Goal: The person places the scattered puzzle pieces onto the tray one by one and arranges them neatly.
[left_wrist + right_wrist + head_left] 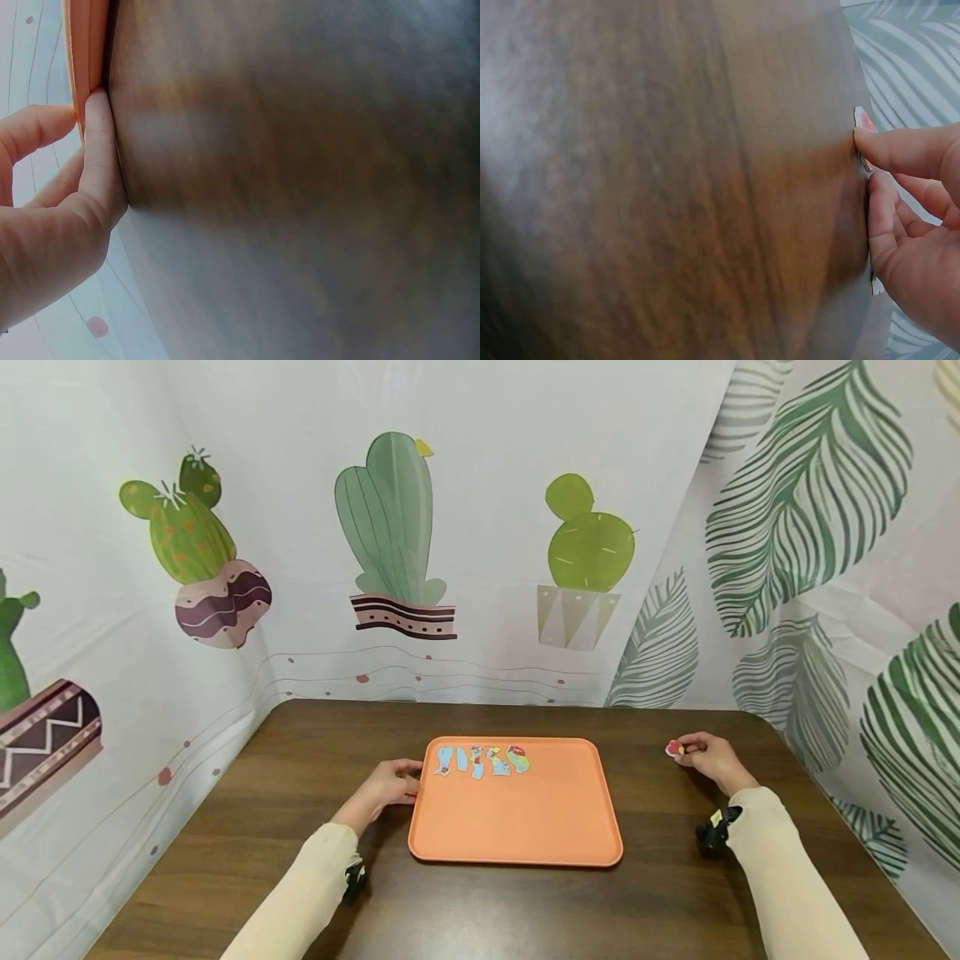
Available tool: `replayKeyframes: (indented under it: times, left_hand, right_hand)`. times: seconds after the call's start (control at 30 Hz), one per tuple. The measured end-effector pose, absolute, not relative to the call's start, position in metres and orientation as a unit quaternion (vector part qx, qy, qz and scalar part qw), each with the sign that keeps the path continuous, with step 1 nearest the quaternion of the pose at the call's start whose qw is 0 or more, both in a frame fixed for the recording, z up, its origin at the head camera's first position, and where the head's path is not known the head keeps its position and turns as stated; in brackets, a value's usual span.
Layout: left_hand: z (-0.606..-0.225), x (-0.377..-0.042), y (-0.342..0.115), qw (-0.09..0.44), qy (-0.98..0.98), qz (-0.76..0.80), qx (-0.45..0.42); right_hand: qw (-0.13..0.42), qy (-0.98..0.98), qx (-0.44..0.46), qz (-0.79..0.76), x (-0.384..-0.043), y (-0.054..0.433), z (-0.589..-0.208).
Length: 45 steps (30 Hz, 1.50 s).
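Note:
My left hand (392,783) holds the left rim of an orange tray (517,827). In the left wrist view, fingers (97,150) of this hand lie against the tray's edge (88,45) by the tabletop. A row of several thin, irregular puzzle pieces (477,762), light blue with coloured prints, lies along the tray's back left part. To the right of the tray, my right hand (712,758) pinches a small red-and-white puzzle piece (674,748) just above or on the table; contact with the table is unclear. Fingers hide part of this piece.
A brown wooden table (517,910) carries the tray. Behind it and along both sides hang cloths printed with cacti (401,518) and leaves (810,502). Beneath the right hand, a small pale edge (877,286) shows in the right wrist view; its kind is unclear.

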<state>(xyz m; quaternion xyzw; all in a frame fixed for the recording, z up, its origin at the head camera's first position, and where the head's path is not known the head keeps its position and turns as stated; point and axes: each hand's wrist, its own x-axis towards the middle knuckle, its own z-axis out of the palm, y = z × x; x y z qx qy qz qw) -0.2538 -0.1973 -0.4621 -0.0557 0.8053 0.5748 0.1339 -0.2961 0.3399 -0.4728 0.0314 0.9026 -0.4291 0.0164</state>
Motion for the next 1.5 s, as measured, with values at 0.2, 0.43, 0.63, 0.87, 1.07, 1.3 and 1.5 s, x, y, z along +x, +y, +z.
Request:
replayKeyframes:
  times: [0.2,0.43,0.63,0.87,1.07,1.3,1.5]
  left_hand:
    - [-0.463,-0.255,-0.198,0.133,0.808,0.571,-0.059]
    - [-0.463,-0.255,-0.200,0.135,0.806,0.573,-0.055]
    - [-0.464,-0.254,-0.199,0.136,0.808,0.571,-0.054]
    - [-0.462,-0.255,-0.199,0.137,0.803,0.577,-0.066]
    - [-0.463,-0.255,-0.199,0.137,0.805,0.574,-0.062]
    - [-0.462,-0.255,-0.199,0.139,0.804,0.575,-0.059]
    - [-0.462,-0.257,-0.200,0.145,0.796,0.585,-0.059]
  right_hand:
    - [-0.013,0.898,0.035,-0.438,-0.295,0.338,-0.475]
    - [-0.041,0.891,0.036,-0.450,-0.296,0.337,-0.477]
    - [-0.063,0.889,0.037,-0.452,-0.295,0.337,-0.479]
    - [-0.073,0.853,0.031,-0.515,-0.295,0.332,-0.478]
    - [-0.049,0.817,0.028,-0.574,-0.293,0.320,-0.468]
    - [-0.026,0.781,-0.009,-0.623,-0.297,0.296,-0.454]
    - [-0.004,0.759,-0.038,-0.650,-0.305,0.269,-0.443]
